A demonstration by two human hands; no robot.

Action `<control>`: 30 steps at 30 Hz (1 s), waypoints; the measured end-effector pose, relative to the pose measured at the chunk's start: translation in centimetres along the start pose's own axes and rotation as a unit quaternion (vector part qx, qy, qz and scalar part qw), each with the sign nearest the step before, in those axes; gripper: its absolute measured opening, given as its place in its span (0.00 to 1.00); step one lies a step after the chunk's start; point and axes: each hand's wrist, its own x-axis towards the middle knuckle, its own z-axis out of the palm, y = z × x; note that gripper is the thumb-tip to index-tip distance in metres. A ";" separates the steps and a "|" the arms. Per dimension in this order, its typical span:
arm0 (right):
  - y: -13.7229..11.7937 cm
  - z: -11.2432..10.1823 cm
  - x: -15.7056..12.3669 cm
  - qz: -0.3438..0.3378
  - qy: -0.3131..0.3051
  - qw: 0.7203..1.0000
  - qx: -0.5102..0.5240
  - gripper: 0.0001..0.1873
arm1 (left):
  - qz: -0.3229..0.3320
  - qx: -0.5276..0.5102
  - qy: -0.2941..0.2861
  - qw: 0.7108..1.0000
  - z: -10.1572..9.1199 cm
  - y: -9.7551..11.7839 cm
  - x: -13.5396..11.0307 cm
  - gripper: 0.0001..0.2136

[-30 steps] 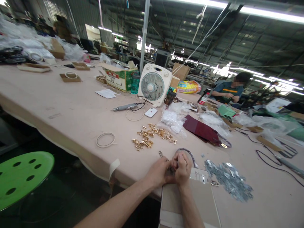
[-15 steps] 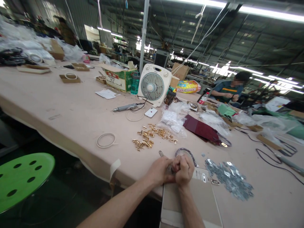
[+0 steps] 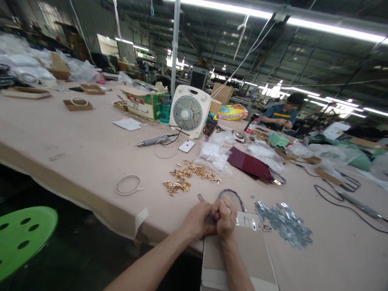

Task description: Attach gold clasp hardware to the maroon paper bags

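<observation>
Close together over the near edge of a flat cardboard box [image 3: 239, 258], both my hands are closed. My left hand [image 3: 197, 220] has its fingers curled in against my right hand [image 3: 226, 218], which is bent into a fist. What they grip between them is hidden by the fingers. A dark, patterned cord [image 3: 238, 197] curves out behind my right hand and comes down at the box's far edge. Just beyond my left hand is a small metal buckle-like piece [image 3: 200, 197]. Small metal fittings [image 3: 254, 223] lie on the box's far end, with another fitting [image 3: 266, 228] beside it.
Gold-coloured metal parts [image 3: 178, 184] lie ahead, silver metal plates [image 3: 286, 226] to the right. Farther off are a maroon piece [image 3: 250, 163], a phone [image 3: 186, 146], a grey pen-like tool [image 3: 153, 141] and a fan [image 3: 189, 111]. A co-worker [image 3: 280, 113] sits across the table.
The whole view has shifted slightly, so the table things appear farther left. My hands stay pressed together at the box's edge, with little visible change in their grip.
</observation>
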 end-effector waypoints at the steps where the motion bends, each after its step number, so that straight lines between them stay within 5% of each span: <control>1: 0.2 -0.1 -0.2 -0.007 0.008 1.000 -0.002 0.24 | 0.004 -0.002 -0.001 1.000 0.0 0.2 0.1 0.13; 7: -1.0 -3.0 -2.7 -0.026 0.064 0.996 -0.064 0.24 | 0.010 -0.004 -0.001 1.000 0.8 1.8 0.5 0.25; 12: -1.6 -7.8 -5.4 -0.022 0.079 0.988 -0.133 0.24 | 0.005 0.067 0.010 0.998 2.4 0.0 1.9 0.29; 18: -4.4 -18.2 -6.4 0.094 0.208 0.972 -0.058 0.27 | 0.054 0.117 0.042 0.991 3.9 -2.7 2.4 0.29; 23: -6.9 -27.9 -4.2 0.107 0.297 0.931 -0.184 0.30 | 0.059 0.132 0.047 0.988 3.9 -3.0 2.4 0.28; 30: -8.9 -35.2 -2.3 0.121 0.326 0.880 -0.323 0.32 | 0.065 0.116 0.055 0.990 3.5 -1.5 2.1 0.23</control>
